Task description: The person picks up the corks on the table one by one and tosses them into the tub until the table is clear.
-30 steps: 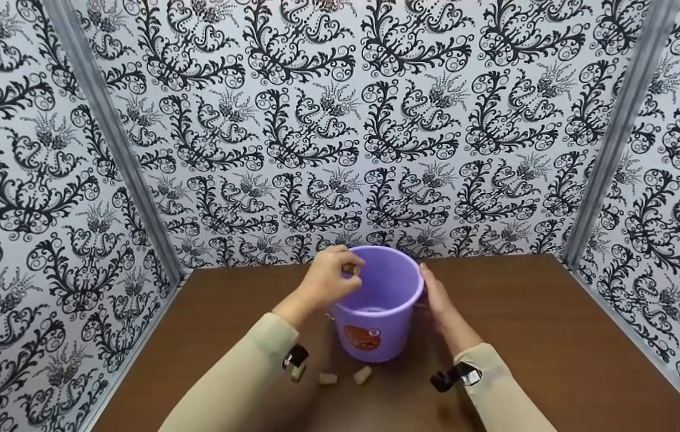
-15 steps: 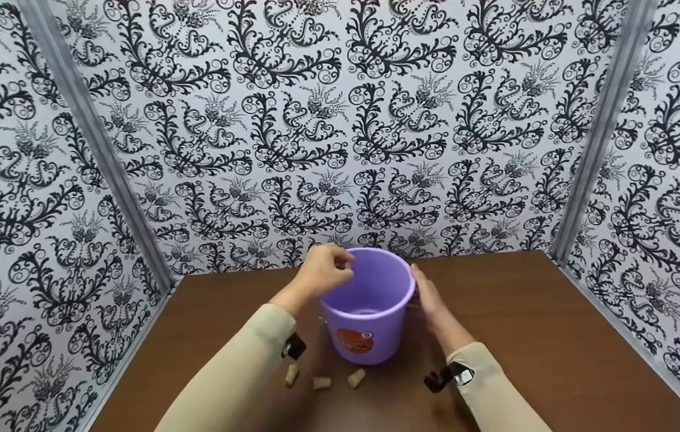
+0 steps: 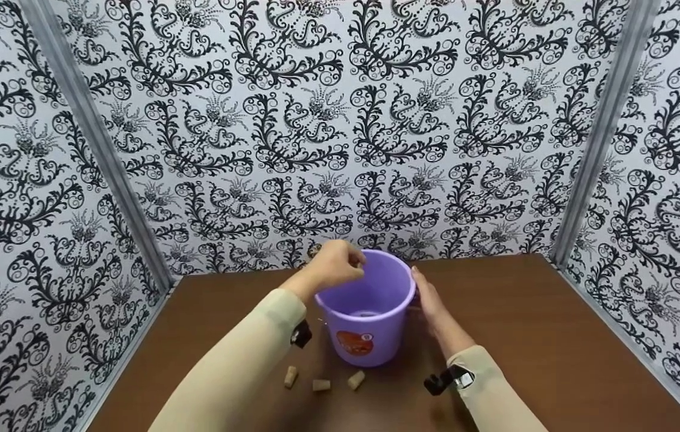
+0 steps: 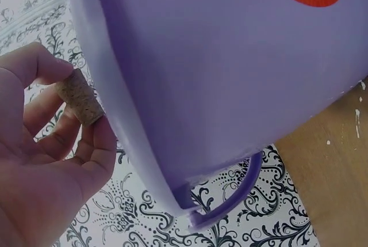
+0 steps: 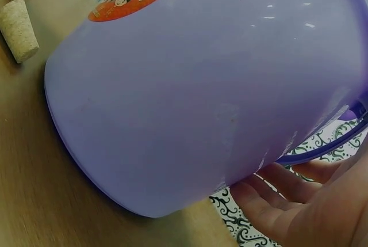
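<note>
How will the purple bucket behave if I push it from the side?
The purple bucket looks like thin moulded plastic, so it's probably light and fairly stiff. Its smooth wall shows bright highlights, so it may be slippery. It narrows toward the base, so a high push could tip it, though the right hand at its side may steady it.

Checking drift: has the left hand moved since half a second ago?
Yes, rightward in the head view: the left hand shifted against the patterned back wall.
</note>
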`<action>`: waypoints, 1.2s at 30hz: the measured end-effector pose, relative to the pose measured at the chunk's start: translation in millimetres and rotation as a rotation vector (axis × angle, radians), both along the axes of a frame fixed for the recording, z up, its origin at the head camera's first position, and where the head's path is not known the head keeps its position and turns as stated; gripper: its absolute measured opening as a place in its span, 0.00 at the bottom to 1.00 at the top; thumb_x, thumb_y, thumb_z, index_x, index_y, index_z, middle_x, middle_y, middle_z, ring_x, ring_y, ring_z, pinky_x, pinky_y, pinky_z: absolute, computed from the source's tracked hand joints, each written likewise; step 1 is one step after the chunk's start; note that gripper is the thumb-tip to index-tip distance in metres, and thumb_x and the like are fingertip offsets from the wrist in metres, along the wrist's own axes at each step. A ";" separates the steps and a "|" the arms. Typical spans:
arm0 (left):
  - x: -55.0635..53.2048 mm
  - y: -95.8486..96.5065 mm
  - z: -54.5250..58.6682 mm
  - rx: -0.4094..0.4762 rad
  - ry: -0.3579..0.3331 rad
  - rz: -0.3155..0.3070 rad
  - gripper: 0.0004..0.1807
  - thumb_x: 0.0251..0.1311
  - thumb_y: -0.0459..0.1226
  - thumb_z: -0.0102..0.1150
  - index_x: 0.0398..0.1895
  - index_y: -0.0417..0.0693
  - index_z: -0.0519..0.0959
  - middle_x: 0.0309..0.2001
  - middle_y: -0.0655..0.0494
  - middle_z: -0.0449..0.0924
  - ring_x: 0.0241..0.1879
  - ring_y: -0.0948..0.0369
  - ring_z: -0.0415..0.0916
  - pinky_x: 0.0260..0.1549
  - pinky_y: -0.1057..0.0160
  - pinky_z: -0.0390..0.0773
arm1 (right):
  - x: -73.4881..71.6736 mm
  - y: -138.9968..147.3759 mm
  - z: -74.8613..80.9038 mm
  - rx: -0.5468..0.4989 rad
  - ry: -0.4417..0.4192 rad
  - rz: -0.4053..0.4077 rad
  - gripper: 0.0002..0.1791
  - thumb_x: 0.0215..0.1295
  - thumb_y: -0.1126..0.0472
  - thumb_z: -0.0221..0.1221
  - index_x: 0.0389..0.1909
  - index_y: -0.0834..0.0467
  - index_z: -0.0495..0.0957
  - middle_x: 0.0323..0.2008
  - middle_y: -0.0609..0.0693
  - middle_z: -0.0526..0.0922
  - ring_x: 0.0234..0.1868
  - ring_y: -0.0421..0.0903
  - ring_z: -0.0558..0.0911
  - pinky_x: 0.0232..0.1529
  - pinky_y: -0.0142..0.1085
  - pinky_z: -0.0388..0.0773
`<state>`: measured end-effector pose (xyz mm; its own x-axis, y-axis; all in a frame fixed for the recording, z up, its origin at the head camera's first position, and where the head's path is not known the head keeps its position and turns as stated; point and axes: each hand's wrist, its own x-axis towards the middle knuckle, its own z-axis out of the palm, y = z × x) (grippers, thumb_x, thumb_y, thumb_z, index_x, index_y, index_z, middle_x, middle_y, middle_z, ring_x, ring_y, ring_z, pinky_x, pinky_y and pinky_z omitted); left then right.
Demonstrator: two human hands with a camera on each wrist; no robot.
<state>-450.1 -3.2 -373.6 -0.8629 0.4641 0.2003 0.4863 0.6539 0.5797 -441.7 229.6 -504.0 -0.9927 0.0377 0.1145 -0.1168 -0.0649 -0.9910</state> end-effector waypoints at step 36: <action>8.0 6.0 -15.9 -0.082 0.165 -0.030 0.16 0.55 0.32 0.70 0.48 0.45 0.89 0.46 0.50 0.90 0.46 0.55 0.86 0.48 0.62 0.86 | -0.2 0.6 1.0 -0.054 -0.092 0.036 0.38 0.83 0.38 0.38 0.64 0.66 0.79 0.54 0.65 0.87 0.50 0.55 0.86 0.48 0.46 0.84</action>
